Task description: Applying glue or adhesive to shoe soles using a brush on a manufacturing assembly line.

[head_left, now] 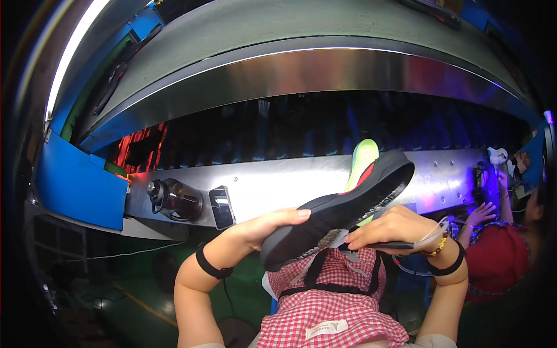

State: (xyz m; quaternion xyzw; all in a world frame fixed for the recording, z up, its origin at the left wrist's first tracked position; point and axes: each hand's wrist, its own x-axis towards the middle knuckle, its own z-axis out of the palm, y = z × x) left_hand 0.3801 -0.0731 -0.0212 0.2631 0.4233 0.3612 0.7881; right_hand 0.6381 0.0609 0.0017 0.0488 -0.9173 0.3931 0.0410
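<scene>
Held tilted in front of my body is a black shoe sole [339, 209], its wet-looking edge facing me. My left hand [268, 227] is closed around its near left end, thumb on top and fingers hidden beneath. My right hand [394, 226] pinches a brush [332, 238] with pale bristles that touch or nearly touch the sole's lower edge. A dark handle and a clear tube run back under that hand toward the wrist. Behind the black sole, a yellow-green shoe sole [364, 155] with a red patch beside it is partly covered.
A metal ledge [261, 182] runs across in front of me. On it stand a dark see-through bottle [181, 199] and a phone [222, 207]. Beyond lie dark rollers [261, 127] and a raised grey belt [261, 29]. At right, a person in red [499, 258] works close by.
</scene>
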